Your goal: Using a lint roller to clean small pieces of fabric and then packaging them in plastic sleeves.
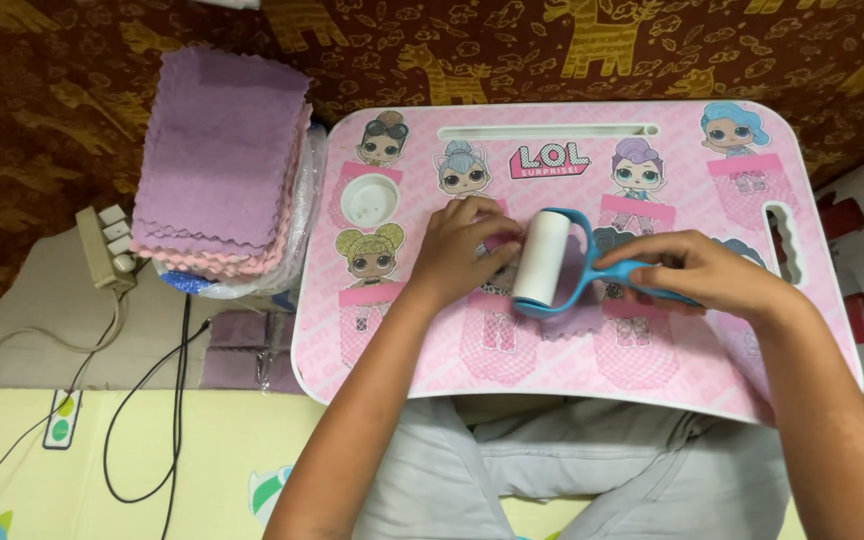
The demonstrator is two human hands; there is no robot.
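Observation:
A pink lap table (pixel 672 365) printed with cartoon dolls sits over my lap. My right hand (pixel 697 272) grips the blue handle of a lint roller (pixel 542 258), whose white roll lies near the table's middle. My left hand (pixel 455 252) rests on the table just left of the roll, fingertips touching it and pressing on something small and pinkish that is mostly hidden. A little purple cloth edge (pixel 570 322) shows under the roller.
A tall stack of purple and pink cloths (pixel 220 160) stands left of the table on a plastic bag. A white power strip (pixel 104 245) and cables (pixel 142 400) lie on the floor at left. More purple cloths (pixel 237 345) lie beside the table's left edge. A round white cup recess (pixel 369 200) is in the tabletop.

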